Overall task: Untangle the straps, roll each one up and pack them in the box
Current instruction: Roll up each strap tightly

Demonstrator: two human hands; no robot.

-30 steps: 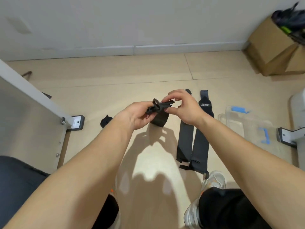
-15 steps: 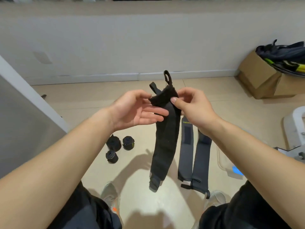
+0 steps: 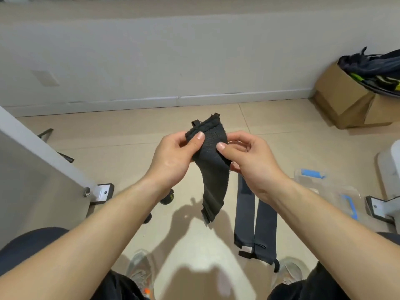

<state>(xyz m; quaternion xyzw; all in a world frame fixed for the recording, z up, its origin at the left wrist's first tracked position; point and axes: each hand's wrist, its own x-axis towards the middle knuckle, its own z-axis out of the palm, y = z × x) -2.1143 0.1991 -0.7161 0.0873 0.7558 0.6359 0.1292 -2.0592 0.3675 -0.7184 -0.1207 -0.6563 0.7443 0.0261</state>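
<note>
A black strap (image 3: 214,169) hangs in the air in front of me, its top end spread wide between both hands. My left hand (image 3: 173,156) pinches its upper left edge with the thumb on top. My right hand (image 3: 249,159) pinches its right edge the same way. Two more dark straps (image 3: 255,217) lie flat side by side on the floor below my right wrist. A clear plastic box with blue latches (image 3: 331,191) sits on the floor to the right. Rolled black straps (image 3: 167,197) peek out from under my left forearm.
A white panel on a black-and-white foot (image 3: 101,192) stands at the left. A cardboard box (image 3: 346,100) with dark gear on it is at the far right by the wall. A white stand base (image 3: 381,208) is near the clear box. My shoes (image 3: 138,271) are below.
The strap was bunched between my hands, then lifted and let hang. Now my left hand has closed on its top edge and both thumbs spread that end wide.
</note>
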